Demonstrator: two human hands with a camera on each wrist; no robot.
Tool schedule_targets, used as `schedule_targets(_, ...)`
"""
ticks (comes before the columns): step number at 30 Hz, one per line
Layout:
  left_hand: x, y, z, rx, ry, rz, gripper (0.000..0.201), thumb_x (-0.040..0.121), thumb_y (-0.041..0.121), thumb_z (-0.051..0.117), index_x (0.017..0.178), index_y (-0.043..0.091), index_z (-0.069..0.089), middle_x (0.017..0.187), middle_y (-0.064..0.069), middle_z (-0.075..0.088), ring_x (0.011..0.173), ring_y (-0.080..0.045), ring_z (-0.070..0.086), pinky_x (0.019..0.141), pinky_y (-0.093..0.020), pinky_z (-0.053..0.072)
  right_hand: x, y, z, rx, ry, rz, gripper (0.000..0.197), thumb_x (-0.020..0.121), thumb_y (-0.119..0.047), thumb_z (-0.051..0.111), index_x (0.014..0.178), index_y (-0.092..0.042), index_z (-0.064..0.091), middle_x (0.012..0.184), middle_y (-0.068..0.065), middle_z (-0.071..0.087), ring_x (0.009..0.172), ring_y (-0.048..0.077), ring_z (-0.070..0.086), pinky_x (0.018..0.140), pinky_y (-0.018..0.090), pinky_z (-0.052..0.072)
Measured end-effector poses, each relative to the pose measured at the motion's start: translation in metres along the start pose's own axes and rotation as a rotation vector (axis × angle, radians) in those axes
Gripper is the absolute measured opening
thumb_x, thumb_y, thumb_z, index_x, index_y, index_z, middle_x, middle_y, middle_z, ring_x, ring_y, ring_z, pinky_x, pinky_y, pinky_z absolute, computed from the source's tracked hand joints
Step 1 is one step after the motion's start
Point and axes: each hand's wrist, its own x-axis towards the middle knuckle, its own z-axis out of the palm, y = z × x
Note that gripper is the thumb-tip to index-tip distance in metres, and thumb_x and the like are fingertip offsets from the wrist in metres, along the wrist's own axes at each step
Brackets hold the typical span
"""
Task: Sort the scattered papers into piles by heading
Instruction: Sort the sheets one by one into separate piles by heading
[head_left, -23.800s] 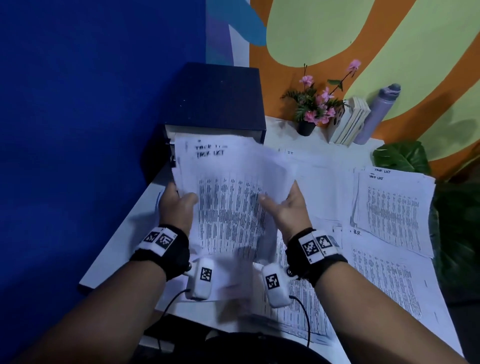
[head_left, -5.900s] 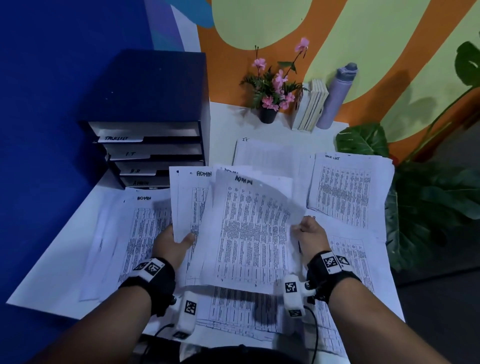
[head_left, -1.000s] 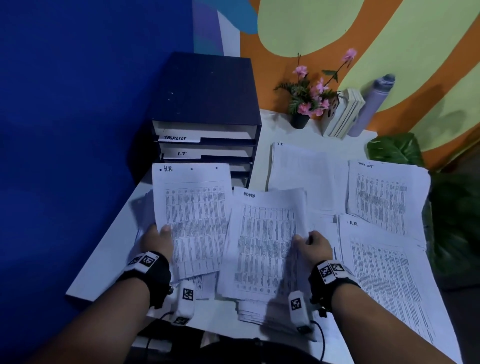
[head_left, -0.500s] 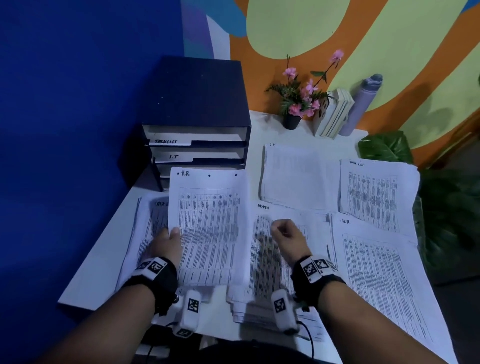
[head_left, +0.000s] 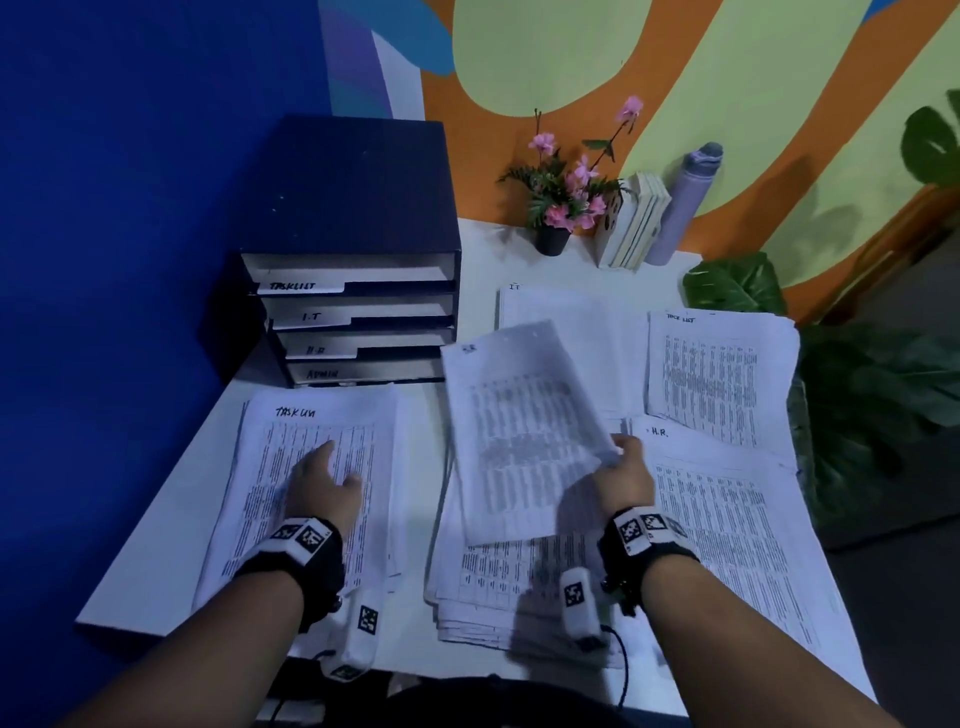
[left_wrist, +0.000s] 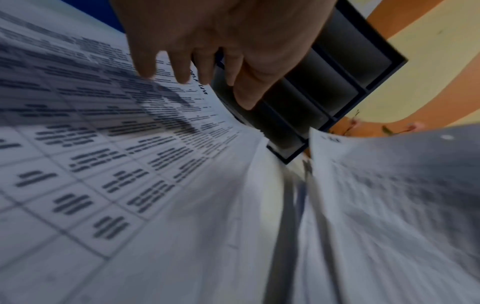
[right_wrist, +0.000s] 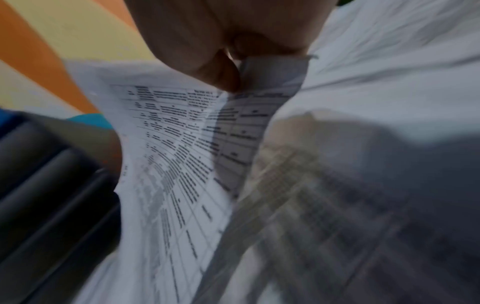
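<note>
My right hand (head_left: 621, 462) pinches the right edge of a printed sheet headed H.R. (head_left: 524, 431), held tilted in the air above the middle stack (head_left: 493, 582); the right wrist view shows thumb and fingers (right_wrist: 223, 76) clamped on that sheet (right_wrist: 182, 154). My left hand (head_left: 324, 478) lies flat with straight fingers on the left pile headed TASKLIST (head_left: 311, 467); its fingers (left_wrist: 182, 70) touch the paper (left_wrist: 103, 164). To the right lie an H.R. pile (head_left: 727, 519), a TASK LIST pile (head_left: 717, 374) and an I.T pile (head_left: 571, 322).
A dark drawer unit (head_left: 353, 291) labelled TASKLIST, I.T, H.R, ADMIN stands at the back left of the white table (head_left: 156, 561). At the back are a flower pot (head_left: 553, 239), books (head_left: 634, 223) and a bottle (head_left: 680, 202). A leafy plant (head_left: 857, 389) stands to the right.
The H.R. sheet passed from my left hand to my right hand and moved rightward over the middle stack. My left hand has let go and now lies flat on the uncovered TASKLIST pile.
</note>
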Motion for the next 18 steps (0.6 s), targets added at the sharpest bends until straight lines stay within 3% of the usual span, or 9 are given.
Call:
schedule_targets(1,0.005,-0.007,0.000,0.124,-0.019,-0.039,0.063,0.092,0.037,0.054,0.148,0.030,0.028,0.159,-0.003,0.018,0.144,-0.028,0.022,0.114,-0.050,0.026,0.007,0.014,-0.016,-0.049,0.062,0.048,0.037,0.090,-0.002,0.039,0.123,-0.019,0.042,0.083,0.010,0.057,0.068,0.026,0.057,0.059,0.031,0.047)
schedule_targets(3,0.010,-0.019,0.002,0.319,-0.033,-0.112,0.071,0.089,0.051,0.051,0.149,0.038,0.017,0.161,0.000,0.003,0.147,-0.030,0.006,0.114,-0.059,0.018,0.017,0.042,-0.050,-0.152,0.176,0.160,0.027,0.094,-0.011,0.036,0.119,-0.017,0.043,0.080,0.012,0.058,0.069,0.027,0.058,0.064,0.033,0.048)
schedule_targets(4,0.012,-0.023,0.004,0.362,-0.034,-0.141,0.074,0.087,0.056,0.050,0.149,0.039,0.014,0.161,-0.001,-0.002,0.147,-0.032,0.002,0.113,-0.061,0.016,0.020,0.055,-0.065,-0.211,0.227,0.216,0.026,0.093,-0.014,0.036,0.118,-0.018,0.044,0.086,0.015,0.060,0.077,0.030,0.060,0.074,0.038,0.049)
schedule_targets(6,0.012,-0.027,0.007,0.407,-0.063,-0.182,0.080,0.084,0.064,0.048,0.150,0.039,0.011,0.161,-0.003,-0.006,0.146,-0.036,-0.003,0.112,-0.064,0.014,0.027,0.079,-0.090,-0.345,0.313,0.312,0.029,0.092,-0.016,0.040,0.119,-0.015,0.048,0.104,0.020,0.061,0.100,0.036,0.056,0.093,0.046,0.041)
schedule_targets(10,0.013,-0.033,0.020,0.422,-0.130,-0.212,0.082,0.084,0.068,0.043,0.151,0.038,0.008,0.160,-0.004,-0.011,0.145,-0.036,-0.010,0.112,-0.065,0.009,0.027,0.113,-0.125,-0.609,0.392,0.453,0.030,0.088,-0.018,0.043,0.116,-0.012,0.053,0.121,0.017,0.058,0.118,0.035,0.044,0.100,0.048,0.029)
schedule_targets(14,0.012,-0.034,0.035,0.408,-0.135,-0.193,0.081,0.083,0.068,0.044,0.150,0.041,0.008,0.160,-0.001,-0.015,0.145,-0.033,-0.014,0.111,-0.067,0.009,0.019,0.130,-0.134,-0.735,0.433,0.521,0.039,0.088,-0.020,0.043,0.125,-0.009,0.049,0.133,0.016,0.048,0.125,0.035,0.038,0.107,0.053,0.027)
schedule_targets(18,0.011,-0.029,0.041,0.366,-0.112,-0.191,0.079,0.083,0.065,0.045,0.150,0.037,0.013,0.160,0.000,-0.011,0.146,-0.030,-0.012,0.111,-0.066,0.009,0.019,0.117,-0.121,-0.727,0.410,0.412,0.064,0.085,-0.021,0.052,0.145,-0.015,0.031,0.151,0.012,0.027,0.138,0.033,0.024,0.115,0.059,0.014)
